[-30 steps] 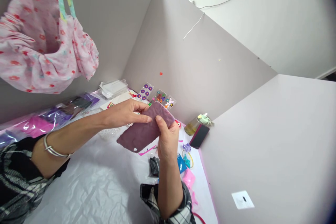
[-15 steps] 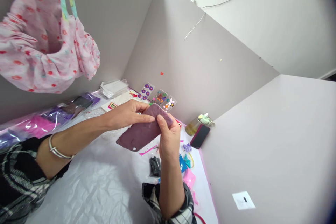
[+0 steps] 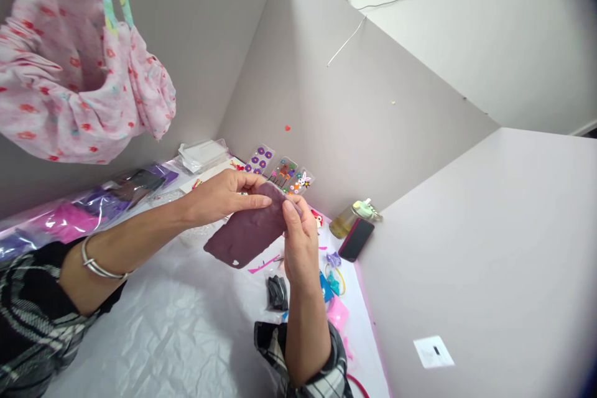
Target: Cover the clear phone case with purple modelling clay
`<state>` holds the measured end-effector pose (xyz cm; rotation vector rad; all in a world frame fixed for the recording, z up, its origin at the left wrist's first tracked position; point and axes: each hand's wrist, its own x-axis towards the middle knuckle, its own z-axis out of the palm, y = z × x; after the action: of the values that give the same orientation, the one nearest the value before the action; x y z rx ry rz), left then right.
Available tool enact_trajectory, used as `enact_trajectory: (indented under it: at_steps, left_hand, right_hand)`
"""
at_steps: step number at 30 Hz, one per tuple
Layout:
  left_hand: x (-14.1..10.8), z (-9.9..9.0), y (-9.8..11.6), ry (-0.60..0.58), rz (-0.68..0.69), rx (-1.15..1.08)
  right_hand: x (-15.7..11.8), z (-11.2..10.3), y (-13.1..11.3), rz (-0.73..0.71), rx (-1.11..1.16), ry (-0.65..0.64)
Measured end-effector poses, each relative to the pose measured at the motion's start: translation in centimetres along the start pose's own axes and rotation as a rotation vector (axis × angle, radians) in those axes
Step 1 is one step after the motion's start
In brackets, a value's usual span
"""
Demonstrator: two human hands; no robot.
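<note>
A flat, dull-purple clay-like sheet (image 3: pixel 249 233) is held up above the table, tilted, with slight dents on its face and a small white spot near its lower corner. My left hand (image 3: pixel 233 196) pinches its upper left edge, thumb on the near face and fingers behind. Opposite, my right hand (image 3: pixel 301 230) grips the upper right edge between thumb and fingers. The fingers behind the sheet are partly hidden. Just below my right hand lies a small clear bag with something black (image 3: pixel 277 292).
Bags of pink and purple material (image 3: pixel 69 221) line the table's left side. Sticker sheets (image 3: pixel 282 171) lean at the back wall. A bottle with yellowish liquid (image 3: pixel 342 224) and a phone (image 3: pixel 357 239) stand at right. A pink floral cloth (image 3: pixel 116 112) hangs upper left.
Both hands keep hold of the sheet. The left hand has shifted slightly up and left, and its thumb has slid a little left along the sheet.
</note>
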<state>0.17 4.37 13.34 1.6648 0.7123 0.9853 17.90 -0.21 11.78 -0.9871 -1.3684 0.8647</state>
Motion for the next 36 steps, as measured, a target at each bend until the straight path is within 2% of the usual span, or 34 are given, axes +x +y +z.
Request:
enact_trajectory:
  at_steps: [4,9,12,15,23,25,29,32,36]
  left_hand:
    - [0.03,-0.02,-0.15,-0.028,-0.034,-0.030]
    - [0.13,0.00,-0.37,-0.047,-0.036,-0.005]
    - [0.03,0.05,-0.17,-0.042,-0.016,0.045]
    - [-0.02,0.21,-0.15,-0.069,-0.032,-0.006]
    - [-0.04,0.06,-0.01,0.076,0.004,-0.028]
    - [-0.03,-0.09,0.04,0.046,-0.018,-0.064]
    - [-0.03,-0.28,0.02,-0.085,-0.074,-0.025]
    - [-0.15,-0.24,0.07,-0.067,-0.074,0.039]
    - [-0.17,-0.14,0.03,-0.074,-0.093,0.020]
  right_hand:
    - [0.19,-0.60,0.28,-0.054,-0.011,-0.016]
    - [0.10,-0.52,0.36,-0.005,0.016,-0.068]
    - [0.12,-0.27,0.37,-0.028,0.001,-0.036]
    - [0.28,-0.31,0.48,-0.052,-0.024,0.001]
    - [0.30,-0.38,0.65,0.033,-0.020,-0.072]
    - [0.35,-0.43,0.81,0.033,0.008,-0.068]
    - [0.40,-0.59,0.96,0.065,0.075,-0.057]
    - [0.29,-0.50,0.77,0.079,0.068,-0.076]
    - [0.31,-0.40,0.64,0.068,0.087,-0.032]
